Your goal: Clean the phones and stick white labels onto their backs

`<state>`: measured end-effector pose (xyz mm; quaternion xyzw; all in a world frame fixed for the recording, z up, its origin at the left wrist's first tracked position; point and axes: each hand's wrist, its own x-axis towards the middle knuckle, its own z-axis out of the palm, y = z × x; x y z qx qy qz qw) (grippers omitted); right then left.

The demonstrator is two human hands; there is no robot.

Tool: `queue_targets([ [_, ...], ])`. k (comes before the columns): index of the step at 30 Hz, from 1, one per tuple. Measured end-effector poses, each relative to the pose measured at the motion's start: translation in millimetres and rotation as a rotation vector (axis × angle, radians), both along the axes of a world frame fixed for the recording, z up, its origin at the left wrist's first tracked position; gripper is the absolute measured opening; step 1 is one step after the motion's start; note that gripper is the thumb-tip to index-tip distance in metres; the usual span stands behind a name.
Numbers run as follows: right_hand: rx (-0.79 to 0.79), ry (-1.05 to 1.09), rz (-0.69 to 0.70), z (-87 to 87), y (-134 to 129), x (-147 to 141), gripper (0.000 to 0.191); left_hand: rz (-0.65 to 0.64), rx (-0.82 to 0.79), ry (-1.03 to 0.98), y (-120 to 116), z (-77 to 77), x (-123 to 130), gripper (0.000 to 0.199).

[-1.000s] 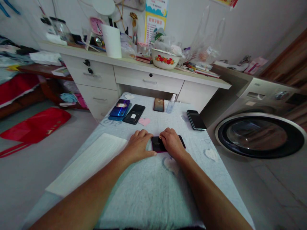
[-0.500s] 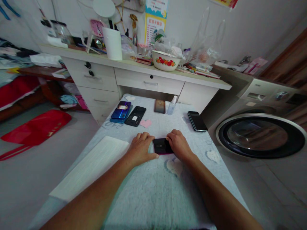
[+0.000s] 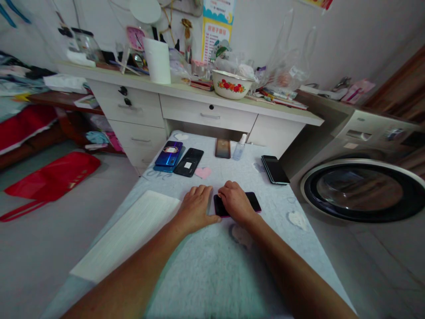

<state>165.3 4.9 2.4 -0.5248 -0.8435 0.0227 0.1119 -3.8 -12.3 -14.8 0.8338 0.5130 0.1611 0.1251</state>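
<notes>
A black phone (image 3: 253,202) with a pinkish edge lies screen up, sideways on the cloth-covered table. My left hand (image 3: 195,207) brackets its left end, fingers near the far corner and thumb at the near one. Over the left and middle part of the screen rests my right hand (image 3: 235,202), fingers curled together and pressed down. A tiny pale bit shows at these fingertips, too small to name. Part of the screen is hidden beneath this hand.
Farther back lie a blue phone (image 3: 169,153), a black phone (image 3: 189,162), a brown patterned rectangle (image 3: 222,148), a spray bottle (image 3: 239,148) and stacked dark phones (image 3: 275,169). A whitish strip (image 3: 126,235) lies left. A washing machine (image 3: 358,133) stands right.
My right hand has slid left across the phone, so its right end now shows. My left hand stays at the left end. The view has shifted slightly.
</notes>
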Motion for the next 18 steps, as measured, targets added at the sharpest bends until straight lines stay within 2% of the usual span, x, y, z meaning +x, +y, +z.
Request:
queue_targets([
  [8, -0.038, 0.089, 0.052, -2.0, 0.2, -11.5, 0.019, -0.002, -0.012, -0.01, 0.6, 0.0, -0.1, 0.083],
  [18, -0.108, 0.194, 0.124, 0.2, -5.5, -4.0, 0.017, 0.001, -0.023, -0.01, 1.5, 0.7, 0.1, 0.077],
])
